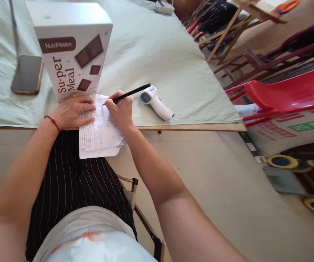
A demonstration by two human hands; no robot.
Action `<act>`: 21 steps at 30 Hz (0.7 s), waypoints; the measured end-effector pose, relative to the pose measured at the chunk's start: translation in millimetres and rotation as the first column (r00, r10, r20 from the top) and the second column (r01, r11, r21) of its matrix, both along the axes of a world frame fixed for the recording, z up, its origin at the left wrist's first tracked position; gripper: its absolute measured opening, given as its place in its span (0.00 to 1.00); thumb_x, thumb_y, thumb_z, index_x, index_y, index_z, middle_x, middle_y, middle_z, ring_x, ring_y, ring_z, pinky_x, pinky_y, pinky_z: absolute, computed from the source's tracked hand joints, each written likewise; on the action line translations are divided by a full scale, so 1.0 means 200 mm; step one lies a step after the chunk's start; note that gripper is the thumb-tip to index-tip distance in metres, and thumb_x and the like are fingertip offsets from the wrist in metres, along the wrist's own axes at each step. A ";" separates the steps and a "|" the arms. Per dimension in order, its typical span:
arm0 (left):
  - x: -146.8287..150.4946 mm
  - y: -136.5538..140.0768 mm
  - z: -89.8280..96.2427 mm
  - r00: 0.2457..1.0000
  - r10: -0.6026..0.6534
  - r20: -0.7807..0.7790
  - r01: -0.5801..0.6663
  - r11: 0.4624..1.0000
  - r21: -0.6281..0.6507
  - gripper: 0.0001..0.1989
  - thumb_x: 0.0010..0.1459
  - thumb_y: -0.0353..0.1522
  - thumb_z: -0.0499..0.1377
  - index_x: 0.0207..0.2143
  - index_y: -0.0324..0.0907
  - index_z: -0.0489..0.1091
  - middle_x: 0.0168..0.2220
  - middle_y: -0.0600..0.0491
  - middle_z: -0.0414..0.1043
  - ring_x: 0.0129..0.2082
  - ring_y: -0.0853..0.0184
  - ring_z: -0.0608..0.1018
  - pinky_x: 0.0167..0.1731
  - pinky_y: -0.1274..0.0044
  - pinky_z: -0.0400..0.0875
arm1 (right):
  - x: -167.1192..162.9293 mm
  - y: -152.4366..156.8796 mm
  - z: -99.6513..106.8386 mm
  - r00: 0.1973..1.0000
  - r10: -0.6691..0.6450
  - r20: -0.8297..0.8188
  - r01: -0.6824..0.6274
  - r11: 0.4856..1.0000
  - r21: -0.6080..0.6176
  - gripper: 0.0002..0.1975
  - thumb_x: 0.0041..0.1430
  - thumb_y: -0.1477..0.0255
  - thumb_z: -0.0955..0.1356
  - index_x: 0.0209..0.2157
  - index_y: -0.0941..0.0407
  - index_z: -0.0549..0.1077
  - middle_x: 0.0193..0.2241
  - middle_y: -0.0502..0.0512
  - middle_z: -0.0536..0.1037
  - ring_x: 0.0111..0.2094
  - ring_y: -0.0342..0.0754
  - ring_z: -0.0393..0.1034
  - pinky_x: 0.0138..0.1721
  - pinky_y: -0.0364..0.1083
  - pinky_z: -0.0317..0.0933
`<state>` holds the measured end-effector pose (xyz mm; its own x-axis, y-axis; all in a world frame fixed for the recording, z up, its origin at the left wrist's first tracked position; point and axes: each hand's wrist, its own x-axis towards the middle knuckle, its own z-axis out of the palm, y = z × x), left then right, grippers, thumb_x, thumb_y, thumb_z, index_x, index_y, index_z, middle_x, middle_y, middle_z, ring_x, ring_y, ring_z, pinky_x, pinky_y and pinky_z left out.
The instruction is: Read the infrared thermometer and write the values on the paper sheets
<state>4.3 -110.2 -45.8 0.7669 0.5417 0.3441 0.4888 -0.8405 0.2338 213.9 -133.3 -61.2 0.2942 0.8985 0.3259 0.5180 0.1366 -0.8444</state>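
Note:
Several stacked sheets of paper, marked with rows of small handwriting, hang partly over the table's front edge. My left hand lies flat on their left side, fingers spread, a ring on one finger. A black pen is gripped in my right hand, its tip down near the upper part of the paper and its other end slanting up to the right. Right behind my left hand stands a white box with chocolate pieces printed on it. A white and blue infrared thermometer lies right of my right hand.
A phone lies left of the box on the pale green tablecloth. A white device sits at the far edge. Right of the table are a red plastic chair, wooden frames and a printed carton.

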 end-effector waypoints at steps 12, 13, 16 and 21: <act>0.00 0.00 -0.01 0.999 0.032 0.025 -0.032 0.999 0.014 0.15 0.67 0.42 0.60 0.47 0.42 0.78 0.57 0.47 0.78 0.56 0.54 0.79 0.60 0.62 0.75 | 0.35 0.05 0.00 0.863 0.177 0.474 -0.241 0.967 0.078 0.18 0.69 0.70 0.60 0.54 0.51 0.75 0.48 0.59 0.78 0.50 0.54 0.75 0.55 0.55 0.70; -0.01 0.00 -0.01 0.999 0.041 0.032 -0.042 0.999 0.027 0.15 0.66 0.43 0.61 0.45 0.42 0.78 0.56 0.48 0.79 0.54 0.55 0.80 0.58 0.63 0.76 | 0.39 0.05 0.00 0.826 0.187 0.532 -0.241 0.970 0.034 0.21 0.68 0.73 0.60 0.56 0.52 0.75 0.49 0.60 0.78 0.51 0.55 0.74 0.57 0.56 0.70; -0.03 -0.02 -0.01 0.991 0.120 0.058 -0.124 0.989 0.078 0.13 0.67 0.43 0.61 0.39 0.43 0.75 0.48 0.48 0.79 0.48 0.56 0.80 0.50 0.62 0.77 | 0.46 0.08 -0.01 0.760 0.223 0.611 -0.231 0.971 -0.067 0.26 0.63 0.79 0.59 0.60 0.54 0.74 0.52 0.64 0.78 0.53 0.58 0.74 0.60 0.61 0.68; -0.09 -0.03 -0.01 0.766 0.435 0.474 -0.582 0.782 0.222 0.12 0.72 0.43 0.58 0.41 0.45 0.61 0.44 0.50 0.69 0.52 0.56 0.71 0.55 0.57 0.67 | 0.43 0.04 -0.07 0.795 0.170 0.582 -0.181 0.983 -0.040 0.30 0.59 0.80 0.59 0.62 0.55 0.73 0.56 0.65 0.76 0.58 0.59 0.72 0.64 0.62 0.65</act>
